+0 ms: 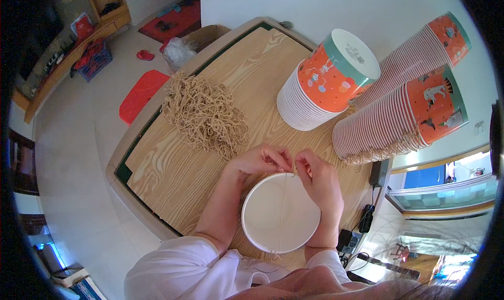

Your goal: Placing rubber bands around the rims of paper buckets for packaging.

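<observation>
A white paper bucket [257,210] stands in front of me at the table's near edge, its open mouth facing up. A thin tan string [282,210] runs across the mouth from the near rim to the far rim. At the far rim, my left hand [265,159] and my right hand [319,180] are close together, fingertips pinched on the string's ends. Beyond my left hand lies a loose, tangled heap of tan string loops [205,113].
Tall stacks of nested orange-and-green paper buckets stand at the far right: one upside down [328,82], two more [404,113] [415,53] behind. String loops [388,147] lie along one stack. Black adapters [349,241] sit at the right edge; a red stool [142,96] stands left.
</observation>
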The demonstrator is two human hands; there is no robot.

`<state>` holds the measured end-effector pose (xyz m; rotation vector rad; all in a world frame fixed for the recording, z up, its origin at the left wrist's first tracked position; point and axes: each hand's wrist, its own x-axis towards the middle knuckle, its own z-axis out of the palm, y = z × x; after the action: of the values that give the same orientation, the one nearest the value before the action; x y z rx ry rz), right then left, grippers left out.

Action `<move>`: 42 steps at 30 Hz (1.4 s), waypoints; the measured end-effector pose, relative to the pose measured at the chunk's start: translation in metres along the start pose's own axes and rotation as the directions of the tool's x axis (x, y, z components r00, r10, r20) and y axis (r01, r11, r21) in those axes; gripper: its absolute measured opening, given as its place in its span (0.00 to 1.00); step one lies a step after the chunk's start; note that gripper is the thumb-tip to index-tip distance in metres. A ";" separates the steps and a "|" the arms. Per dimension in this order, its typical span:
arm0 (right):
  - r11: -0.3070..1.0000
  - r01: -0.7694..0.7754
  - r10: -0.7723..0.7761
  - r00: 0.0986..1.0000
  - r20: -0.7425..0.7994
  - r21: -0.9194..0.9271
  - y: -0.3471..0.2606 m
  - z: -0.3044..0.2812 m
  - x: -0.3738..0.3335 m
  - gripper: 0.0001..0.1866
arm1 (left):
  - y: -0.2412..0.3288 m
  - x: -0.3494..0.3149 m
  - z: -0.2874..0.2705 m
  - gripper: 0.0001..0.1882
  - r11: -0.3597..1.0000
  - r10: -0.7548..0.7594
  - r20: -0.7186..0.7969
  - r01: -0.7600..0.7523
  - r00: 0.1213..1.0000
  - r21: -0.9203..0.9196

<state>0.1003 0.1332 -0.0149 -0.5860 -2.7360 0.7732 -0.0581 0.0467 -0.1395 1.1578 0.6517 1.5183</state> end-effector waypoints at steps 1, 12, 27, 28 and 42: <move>1.000 0.000 0.000 1.000 -0.002 0.001 0.000 0.000 0.000 0.05 | 0.001 0.000 0.000 0.11 1.000 -0.009 -0.019 0.009 1.000 0.016; 0.999 -0.041 0.042 0.998 -0.039 0.028 0.002 0.001 -0.001 0.04 | 0.040 0.005 0.010 0.16 0.918 -0.036 -0.019 0.040 0.999 0.394; 0.998 0.054 -0.055 0.998 0.025 0.032 -0.006 -0.009 -0.001 0.04 | 0.094 0.015 0.038 0.12 0.578 -0.288 -0.029 0.198 0.957 0.792; 0.998 0.056 -0.057 0.998 0.025 0.032 -0.007 -0.009 -0.001 0.04 | 0.089 0.013 0.038 0.11 0.545 -0.259 -0.014 0.158 0.966 0.823; 0.997 0.077 -0.077 0.996 0.042 0.000 -0.003 -0.011 -0.005 0.04 | 0.054 0.007 0.022 0.06 0.930 -0.170 -0.074 0.185 0.983 0.318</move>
<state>0.1073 0.1340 -0.0047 -0.4670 -2.7796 0.7736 -0.0598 0.0340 -0.0817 1.2728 1.0387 1.3169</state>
